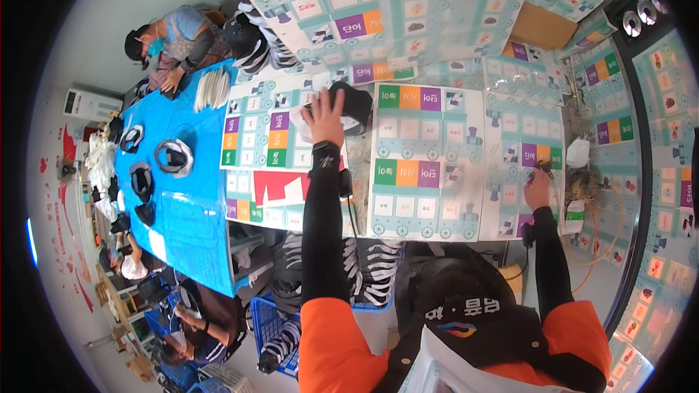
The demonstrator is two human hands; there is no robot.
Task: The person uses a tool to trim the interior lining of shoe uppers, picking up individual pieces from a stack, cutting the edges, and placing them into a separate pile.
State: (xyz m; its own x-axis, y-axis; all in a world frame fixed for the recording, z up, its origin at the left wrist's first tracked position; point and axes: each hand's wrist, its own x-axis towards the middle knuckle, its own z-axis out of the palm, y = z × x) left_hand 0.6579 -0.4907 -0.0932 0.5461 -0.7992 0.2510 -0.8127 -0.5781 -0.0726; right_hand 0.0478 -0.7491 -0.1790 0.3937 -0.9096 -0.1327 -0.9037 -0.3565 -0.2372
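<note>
Black cap (356, 108): one, on the sheet-covered near table (429, 147), at the left hand. Left hand (326, 125): fingers spread wide, back upward, over the cap's left side; contact cannot be told. Right hand (537, 188): fingers bent, at a small dark item (543, 167) near the table's right end; whether they grip it cannot be told. Adjoining, left: blue-covered table (186, 196), bearing a row of white strips (212, 90) and several grey-and-black pieces (175, 158). Below: blue basket (263, 320) with black-and-white striped pieces (280, 346).
</note>
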